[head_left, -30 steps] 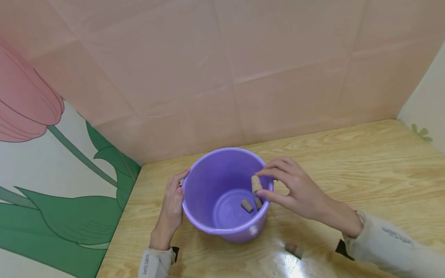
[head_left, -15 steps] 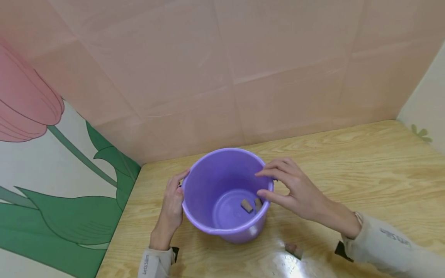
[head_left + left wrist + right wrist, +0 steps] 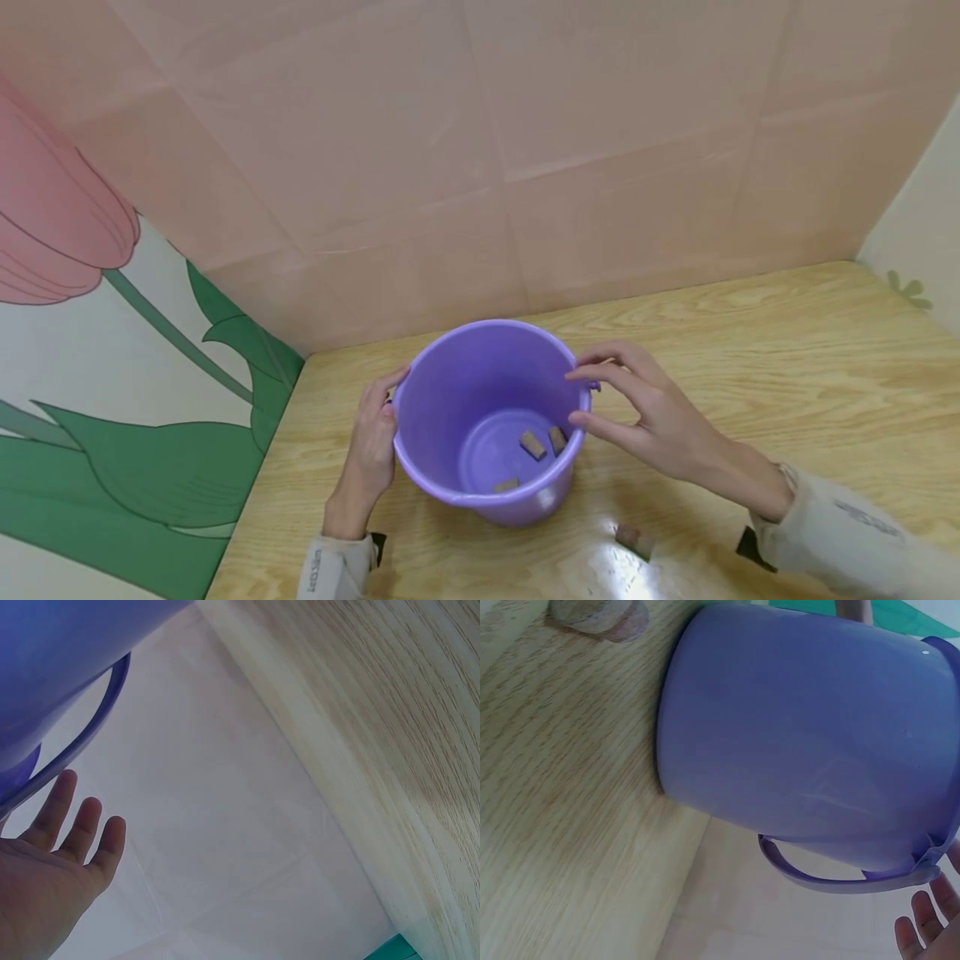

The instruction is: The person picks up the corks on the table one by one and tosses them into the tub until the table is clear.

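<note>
A purple bucket (image 3: pixel 487 367) stands upright on the wooden table, with three tapered cork stoppers inside: one cork (image 3: pixel 533 445) near the middle, another cork (image 3: pixel 557 439) by the right wall, and a third cork (image 3: pixel 506 485) partly hidden by the front rim. My left hand (image 3: pixel 369 442) rests against the bucket's left side at the rim; several of its fingers (image 3: pixel 81 829) extend loosely below the handle (image 3: pixel 94 724). Beside the right rim is my right hand (image 3: pixel 652 412), its thumb and fingers apart with nothing between them.
On the table (image 3: pixel 787 358), right of the bucket's front, lie what look like two more corks (image 3: pixel 635 540) end to end. A pink-covered wall (image 3: pixel 480 167) rises behind, and a tulip-painted panel (image 3: pixel 150 450) borders the left.
My right hand has let go of a cork, which dropped into the bucket and now lies near its front. The hand has then drawn slightly right. My left hand has stayed put.
</note>
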Tool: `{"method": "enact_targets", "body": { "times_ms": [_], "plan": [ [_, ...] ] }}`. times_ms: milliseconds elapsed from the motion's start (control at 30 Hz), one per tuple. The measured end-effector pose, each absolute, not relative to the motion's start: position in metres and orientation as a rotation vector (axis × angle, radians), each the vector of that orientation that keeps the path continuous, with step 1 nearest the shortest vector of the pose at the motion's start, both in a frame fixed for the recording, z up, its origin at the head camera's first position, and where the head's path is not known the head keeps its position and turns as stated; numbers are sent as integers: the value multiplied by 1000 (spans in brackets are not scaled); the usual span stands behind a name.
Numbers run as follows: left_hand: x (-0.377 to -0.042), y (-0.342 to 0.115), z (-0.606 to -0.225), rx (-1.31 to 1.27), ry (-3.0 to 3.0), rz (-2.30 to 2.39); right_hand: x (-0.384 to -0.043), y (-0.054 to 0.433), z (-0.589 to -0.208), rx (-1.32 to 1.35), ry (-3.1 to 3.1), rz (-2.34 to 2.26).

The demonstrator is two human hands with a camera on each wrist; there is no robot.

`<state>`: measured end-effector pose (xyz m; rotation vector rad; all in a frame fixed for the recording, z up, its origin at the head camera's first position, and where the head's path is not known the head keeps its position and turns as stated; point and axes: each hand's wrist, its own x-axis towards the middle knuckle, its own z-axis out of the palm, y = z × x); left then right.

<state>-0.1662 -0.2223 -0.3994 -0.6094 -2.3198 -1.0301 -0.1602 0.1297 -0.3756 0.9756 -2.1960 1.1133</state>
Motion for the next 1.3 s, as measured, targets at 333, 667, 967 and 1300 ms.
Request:
{"method": "enact_targets", "body": {
  "times_ms": [333,667,967,1300],
  "plan": [
    [-166,-222,-399,-595,-2335,-1046,-158,140,-378,939,-2221,1106],
    [-166,-221,-398,-600,-2334,-1055,-159,152,-388,951,-2226,1053],
    [-167,-221,-399,-604,-2329,-1017,-158,162,-393,980,-2215,1034],
    [-167,-222,-399,-600,-2319,-1008,-152,167,-405,1062,-2313,884]
  ]
}}
